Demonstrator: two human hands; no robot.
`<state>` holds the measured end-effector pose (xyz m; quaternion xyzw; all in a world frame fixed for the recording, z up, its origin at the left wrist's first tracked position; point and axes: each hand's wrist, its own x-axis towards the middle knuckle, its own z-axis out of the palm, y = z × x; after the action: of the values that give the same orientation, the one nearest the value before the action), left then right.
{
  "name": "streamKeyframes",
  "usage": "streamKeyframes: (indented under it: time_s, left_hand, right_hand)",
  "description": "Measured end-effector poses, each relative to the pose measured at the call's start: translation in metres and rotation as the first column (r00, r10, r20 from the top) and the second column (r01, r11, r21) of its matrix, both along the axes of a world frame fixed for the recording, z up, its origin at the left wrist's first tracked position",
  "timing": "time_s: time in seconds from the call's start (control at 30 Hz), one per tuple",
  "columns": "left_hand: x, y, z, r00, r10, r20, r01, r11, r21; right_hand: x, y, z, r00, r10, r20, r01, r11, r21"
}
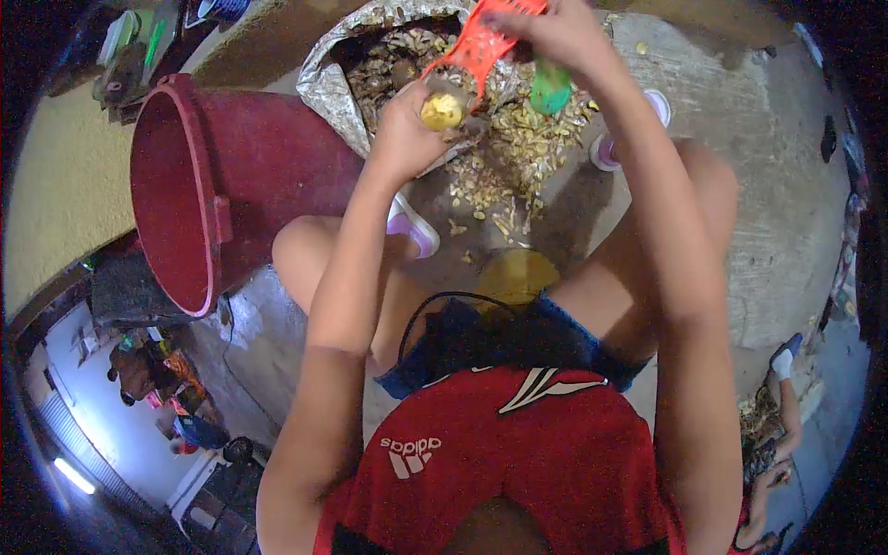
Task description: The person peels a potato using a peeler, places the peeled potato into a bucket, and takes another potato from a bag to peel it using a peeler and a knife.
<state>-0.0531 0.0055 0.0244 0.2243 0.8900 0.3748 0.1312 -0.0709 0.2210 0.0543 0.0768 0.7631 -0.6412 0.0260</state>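
Observation:
My left hand (400, 134) is closed around a potato (442, 111) whose yellow flesh shows where the skin is off. Above it, my right hand (564, 39) grips an orange Y-shaped peeler (481, 46) with holes in its handle. The peeler's forked end reaches down beside the potato; whether the blade touches it, I cannot tell. Beneath both hands, a heap of peelings (532, 139) spreads over the floor. An open whitish sack (324, 88) with brown pieces inside lies behind my left hand. A green plastic object (550, 88) shows just below my right hand.
A large dark red tub (268, 148) lies on its side at the left, its mouth turned left. My shoes (416, 231) flank the peelings. A yellow round object (518, 273) is between my legs. Other people (139, 370) are at lower left, and a person's leg (788, 407) shows at right.

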Motion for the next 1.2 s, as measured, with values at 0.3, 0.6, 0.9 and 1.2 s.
streamKeyframes:
  time_s: [0.3,0.6,0.9,1.2]
  left_hand:
    - [-0.004,-0.011,-0.004,0.982,0.083,0.171,-0.119,0.970,0.211]
    - [-0.001,-0.002,-0.009,0.878,0.021,0.478,-0.280,0.832,0.479]
    - [-0.008,0.006,-0.003,0.941,0.010,0.337,-0.120,0.944,0.308]
    - [-0.002,-0.014,0.004,0.980,0.120,0.158,-0.153,0.965,0.212]
  right_hand:
    - [-0.003,0.017,-0.003,0.994,-0.068,-0.090,0.057,0.991,-0.117]
    - [0.006,0.004,0.015,0.999,0.025,-0.026,-0.028,0.992,-0.127]
    - [0.000,0.000,0.008,0.998,0.040,0.046,-0.036,0.997,-0.070]
    - [-0.009,0.035,0.015,0.968,-0.235,-0.083,0.244,0.963,0.112]
